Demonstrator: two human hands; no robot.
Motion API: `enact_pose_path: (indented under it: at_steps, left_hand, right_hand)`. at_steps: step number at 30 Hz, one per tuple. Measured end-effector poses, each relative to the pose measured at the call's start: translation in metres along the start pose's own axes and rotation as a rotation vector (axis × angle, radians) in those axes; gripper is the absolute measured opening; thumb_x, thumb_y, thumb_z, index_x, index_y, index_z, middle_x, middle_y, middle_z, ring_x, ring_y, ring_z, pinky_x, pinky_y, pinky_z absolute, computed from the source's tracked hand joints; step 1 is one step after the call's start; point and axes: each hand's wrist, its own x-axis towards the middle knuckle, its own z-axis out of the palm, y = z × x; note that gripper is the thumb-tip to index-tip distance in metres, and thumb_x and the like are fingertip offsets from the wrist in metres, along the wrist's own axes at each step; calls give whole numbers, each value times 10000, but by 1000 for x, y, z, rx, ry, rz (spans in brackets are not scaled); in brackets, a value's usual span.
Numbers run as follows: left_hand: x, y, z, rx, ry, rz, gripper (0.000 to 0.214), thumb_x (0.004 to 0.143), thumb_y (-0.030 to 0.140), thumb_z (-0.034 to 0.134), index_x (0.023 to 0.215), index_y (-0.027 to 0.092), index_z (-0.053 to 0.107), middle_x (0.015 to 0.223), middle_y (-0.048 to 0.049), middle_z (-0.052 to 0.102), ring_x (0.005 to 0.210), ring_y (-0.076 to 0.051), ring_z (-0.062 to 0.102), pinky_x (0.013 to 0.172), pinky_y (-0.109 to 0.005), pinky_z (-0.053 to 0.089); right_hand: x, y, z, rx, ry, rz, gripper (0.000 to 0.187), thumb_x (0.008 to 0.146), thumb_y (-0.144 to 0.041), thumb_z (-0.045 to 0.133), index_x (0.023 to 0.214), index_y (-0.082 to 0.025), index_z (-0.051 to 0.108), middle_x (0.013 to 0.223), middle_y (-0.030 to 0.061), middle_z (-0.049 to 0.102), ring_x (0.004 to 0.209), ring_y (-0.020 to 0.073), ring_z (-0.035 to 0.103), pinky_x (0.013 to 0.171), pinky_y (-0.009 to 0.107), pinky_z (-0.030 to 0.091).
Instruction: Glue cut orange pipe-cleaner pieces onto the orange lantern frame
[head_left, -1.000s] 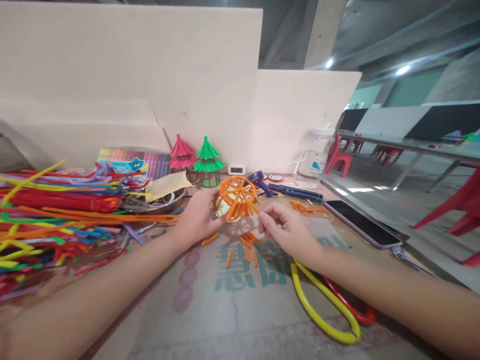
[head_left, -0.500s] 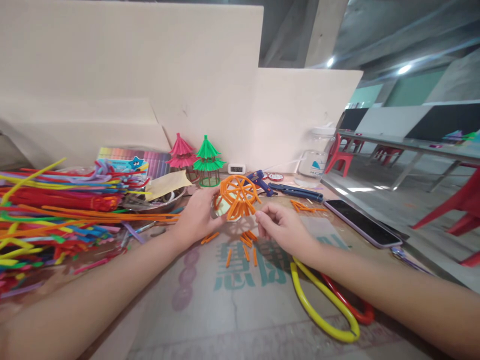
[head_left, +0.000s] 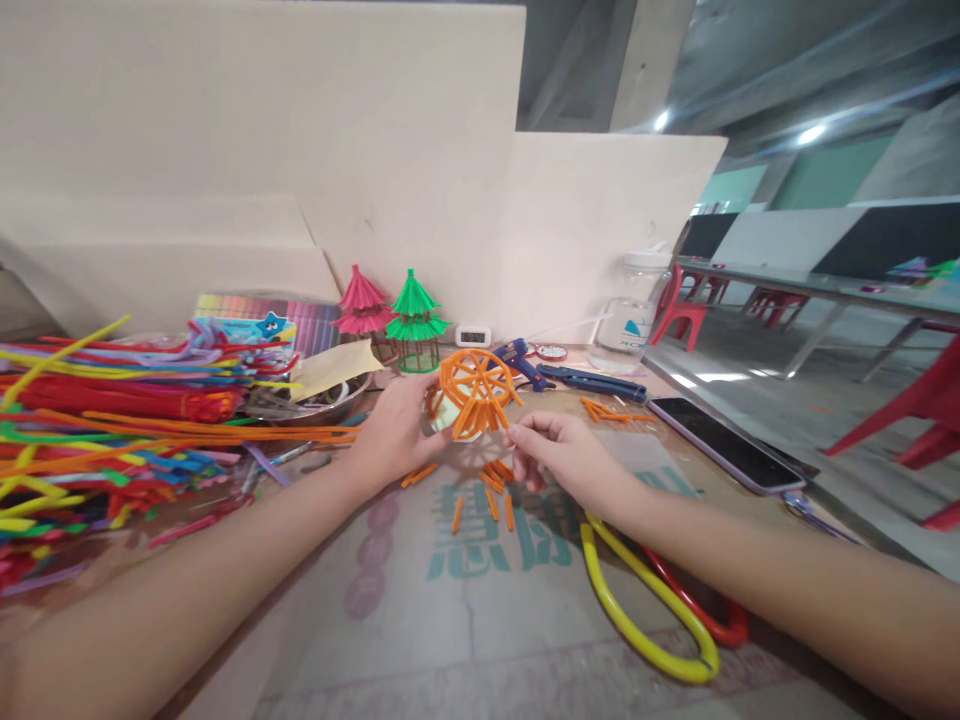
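My left hand (head_left: 394, 432) grips an orange pipe-cleaner dome (head_left: 474, 392), a half-built roof, lifted a little above the table. My right hand (head_left: 559, 453) is curled just to the dome's right, with thumb and forefinger pinched at its lower rim; what they pinch is too small to make out. Short orange pipe-cleaner pieces (head_left: 491, 490) lie scattered on the cardboard sheet (head_left: 420, 620) right below both hands.
A big heap of coloured pipe cleaners (head_left: 112, 420) fills the left. Pink (head_left: 363, 305) and green (head_left: 415, 315) pagoda models stand at the back. A blue glue gun (head_left: 521, 362), a phone (head_left: 724, 445), a plastic jar (head_left: 634, 315) and yellow-and-red scissor handles (head_left: 652, 620) lie right.
My right hand has drifted left and closed in on the dome's lower edge, fingers tightening into a pinch. The left hand and dome stay almost still.
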Motion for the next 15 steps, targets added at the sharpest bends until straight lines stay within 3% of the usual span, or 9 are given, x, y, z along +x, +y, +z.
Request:
enact_pose_path:
  at_steps: [12,15]
  left_hand:
    - [1,1,0,3,5,7,578,797,374,636,1291,135,454,1255,-160,591,1163,-310,559,1004,-455,444]
    - [1,1,0,-6,-2,-10,585,783,365,649,1284,127,463,1243,-163,595,1151,-311,564,997,-455,447]
  right_hand:
    - [3,4,0,45,-6,46,301,790,-469,649,765,-177,580,513,-44,609,380,77,508,394,191,400]
    - [2,4,-1,-9,-22,50,341,842,-513,582,750,-187,552,516,-35,602,386,87,507,398,202,391]
